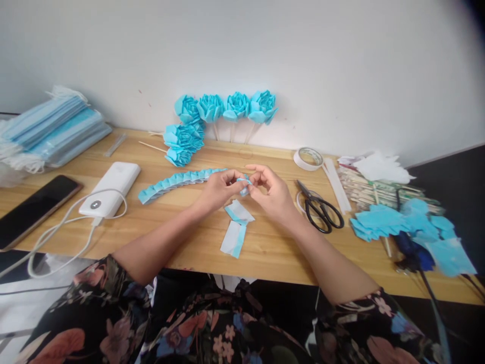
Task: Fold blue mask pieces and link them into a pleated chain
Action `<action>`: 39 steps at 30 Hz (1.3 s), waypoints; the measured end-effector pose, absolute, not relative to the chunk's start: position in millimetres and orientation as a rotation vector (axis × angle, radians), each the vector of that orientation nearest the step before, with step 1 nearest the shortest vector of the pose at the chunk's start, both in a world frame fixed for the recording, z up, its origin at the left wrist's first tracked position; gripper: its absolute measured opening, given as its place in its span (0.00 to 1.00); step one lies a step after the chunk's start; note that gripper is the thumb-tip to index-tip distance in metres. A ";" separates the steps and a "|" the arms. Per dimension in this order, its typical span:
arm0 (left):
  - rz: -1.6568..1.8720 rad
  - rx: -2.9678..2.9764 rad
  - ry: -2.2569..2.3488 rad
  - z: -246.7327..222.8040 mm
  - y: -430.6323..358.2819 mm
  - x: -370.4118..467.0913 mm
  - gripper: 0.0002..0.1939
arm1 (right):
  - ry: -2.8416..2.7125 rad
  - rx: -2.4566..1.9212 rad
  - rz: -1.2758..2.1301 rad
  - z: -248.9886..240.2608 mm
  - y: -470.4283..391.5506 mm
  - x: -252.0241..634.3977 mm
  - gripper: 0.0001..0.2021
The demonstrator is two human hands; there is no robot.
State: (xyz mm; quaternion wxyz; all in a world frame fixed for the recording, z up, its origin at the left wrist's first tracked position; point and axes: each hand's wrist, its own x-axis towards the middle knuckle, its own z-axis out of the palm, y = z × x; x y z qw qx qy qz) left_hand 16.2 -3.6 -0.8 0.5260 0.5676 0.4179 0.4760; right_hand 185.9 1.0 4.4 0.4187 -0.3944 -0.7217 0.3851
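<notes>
My left hand (221,189) and my right hand (270,189) meet over the middle of the table. Between their fingertips both pinch a small folded blue-and-white fabric piece (243,188). Just below them, two flat blue-and-white pieces (234,236) lie on the wood, one touching the other. A curved row of folded blue petals (178,180) stretches out to the left, its far end beside my left hand. Black-handled scissors (320,207) rest to the right of my right hand, partly over a pale ring.
Blue fabric roses (237,107) on sticks lean at the wall. Face masks (56,129), a power bank (109,189) with cable, and a phone (38,210) are left. Tape (308,158), glue sticks (336,184), wooden sticks (361,188) and blue pieces (382,221) lie right.
</notes>
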 end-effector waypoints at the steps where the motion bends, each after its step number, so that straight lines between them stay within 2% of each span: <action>1: 1.134 1.356 0.980 -0.1 -3.5 15.4 0.14 | -1.810 -0.982 0.961 4.3 1.4 186.4 0.18; 13: 1.133 1.120 0.913 -1.0 -2.0 14.1 0.23 | -1.614 -0.919 1.045 1.0 12.0 191.6 0.20; 18: 1.006 1.240 0.928 1.7 -5.7 16.2 0.18 | -1.586 -0.915 1.019 -0.9 12.3 191.2 0.20; 23: 1.041 1.245 0.990 -1.3 -4.8 15.9 0.14 | -1.575 -0.901 1.138 2.6 10.3 193.6 0.18; 28: 1.072 1.311 1.028 -2.3 -2.2 16.1 0.14 | -1.564 -0.910 1.220 4.3 10.5 194.2 0.19; 39: 1.166 1.291 1.022 -0.2 -2.6 16.1 0.17 | -1.643 -0.911 1.112 -7.7 14.3 191.2 0.20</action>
